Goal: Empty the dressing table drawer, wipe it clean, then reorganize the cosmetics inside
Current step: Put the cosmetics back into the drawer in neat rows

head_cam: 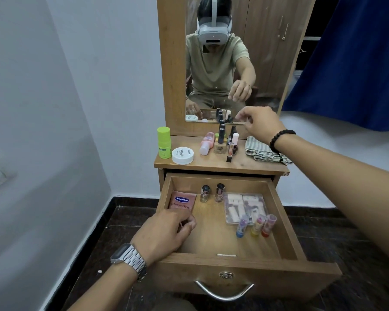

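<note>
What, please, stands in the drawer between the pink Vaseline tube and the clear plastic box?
Two small nail polish bottles stand upright there, near the back of the drawer, between the Vaseline tube and clear box, in the head view.

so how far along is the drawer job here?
Looks like the refill stage, though order can't be confirmed. In the drawer: Vaseline tube, two polish bottles, clear box, three small tubes. In hand: left hand rests on the Vaseline tube, right hand hovers over the tabletop bottles. Left: those bottles, green stick, white jar. Cloth sits folded.
</note>
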Motion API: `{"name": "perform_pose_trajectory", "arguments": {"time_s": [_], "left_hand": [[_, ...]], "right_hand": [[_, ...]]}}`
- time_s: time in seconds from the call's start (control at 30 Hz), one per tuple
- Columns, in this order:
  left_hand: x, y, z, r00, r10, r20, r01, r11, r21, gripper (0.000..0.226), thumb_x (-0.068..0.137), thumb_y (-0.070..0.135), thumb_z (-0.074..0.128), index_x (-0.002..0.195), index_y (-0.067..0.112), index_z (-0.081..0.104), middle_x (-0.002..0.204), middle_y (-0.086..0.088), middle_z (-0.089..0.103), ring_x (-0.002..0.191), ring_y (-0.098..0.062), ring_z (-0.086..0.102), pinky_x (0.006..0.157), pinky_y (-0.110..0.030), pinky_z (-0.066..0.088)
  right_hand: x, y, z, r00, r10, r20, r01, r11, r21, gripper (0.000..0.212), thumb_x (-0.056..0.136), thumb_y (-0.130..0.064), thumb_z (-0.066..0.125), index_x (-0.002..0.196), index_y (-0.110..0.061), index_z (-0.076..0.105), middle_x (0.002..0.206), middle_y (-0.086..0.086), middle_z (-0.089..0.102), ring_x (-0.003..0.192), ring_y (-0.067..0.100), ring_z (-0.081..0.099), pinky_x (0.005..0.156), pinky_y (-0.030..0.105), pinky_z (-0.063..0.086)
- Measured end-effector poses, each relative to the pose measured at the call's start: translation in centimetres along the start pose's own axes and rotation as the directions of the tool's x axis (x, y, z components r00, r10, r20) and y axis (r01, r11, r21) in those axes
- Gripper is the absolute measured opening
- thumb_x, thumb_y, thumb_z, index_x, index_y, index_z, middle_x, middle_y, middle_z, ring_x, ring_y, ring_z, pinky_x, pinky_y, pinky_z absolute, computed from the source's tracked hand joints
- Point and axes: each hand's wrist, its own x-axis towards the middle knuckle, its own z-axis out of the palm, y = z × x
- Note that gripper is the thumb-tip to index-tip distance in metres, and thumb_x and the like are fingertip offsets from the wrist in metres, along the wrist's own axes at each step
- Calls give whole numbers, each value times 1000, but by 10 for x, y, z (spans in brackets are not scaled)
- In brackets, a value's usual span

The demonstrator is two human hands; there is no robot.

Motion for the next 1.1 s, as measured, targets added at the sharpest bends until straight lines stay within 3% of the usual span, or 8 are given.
{"name": "perform_pose_trajectory", "arguments": {"time_s": [0.13, 0.27, 0.4, 0.57, 0.73, 0.97, 1.1], "left_hand": [[0, 0, 0, 1000, 13, -4, -13, 1000, 6, 18, 94, 43, 47, 93, 33, 62, 93, 23, 64, 81, 3, 58, 69, -23, 52], [0, 0, 0, 1000, 19, -9, -19, 1000, 6, 20, 94, 43, 46, 95, 33, 63, 95, 22, 65, 83, 2, 59, 70, -23, 53], [-1, -1, 1, 1000, 13, -7, -13, 1000, 0, 19, 94, 43, 47, 95, 33, 63, 95, 23, 64, 84, 3, 59, 70, -25, 53], [-1, 0, 1, 1000, 10, -7, -10, 1000, 2, 18, 94, 43, 48, 94, 33, 63, 94, 21, 65, 80, 1, 59, 68, -25, 53], [-1, 0, 0, 1000, 0, 2, 0, 1000, 6, 18, 94, 43, 48, 95, 33, 63, 94, 21, 65, 81, 2, 58, 69, -21, 51], [0, 1, -1, 1000, -12, 14, 11, 1000, 18, 17, 94, 41, 49, 95, 32, 64, 90, 18, 66, 79, 0, 59, 69, -22, 51], [0, 2, -1, 1000, -16, 20, 15, 999, 30, 18, 94, 40, 49, 95, 32, 64, 90, 17, 67, 78, 0, 59, 69, -24, 51]], "right_hand": [[-5, 9, 12, 993, -26, 118, 33, 998, -60, 30, 90, -6, 52, 104, -28, 68, 108, -3, 69, 96, 19, 63, 88, 36, 52], [-11, 6, 17, 979, -82, 188, 107, 986, -129, 45, 88, 5, 48, 118, -23, 68, 115, 3, 67, 100, 21, 63, 79, 29, 50], [-11, 5, 20, 976, -87, 201, 121, 979, -162, 42, 89, 2, 51, 118, -22, 69, 112, 7, 68, 98, 23, 64, 80, 33, 53], [-12, 11, 25, 989, -66, 129, 82, 989, -120, 21, 89, -5, 58, 102, -17, 71, 102, 6, 69, 94, 24, 62, 79, 30, 49], [-22, 15, 23, 996, -29, 84, 35, 997, -71, 17, 87, -3, 56, 94, -11, 70, 85, 2, 63, 83, 21, 57, 75, 31, 49], [-47, 30, 5, 986, 48, -158, -49, 999, 0, 14, 79, -10, 55, 83, -19, 66, 81, -5, 57, 78, 16, 53, 69, 26, 37], [-79, 27, -12, 957, 30, -289, 4, 993, 116, 9, 75, -11, 57, 77, -18, 62, 79, 0, 60, 70, 17, 54, 65, 31, 47]]}}
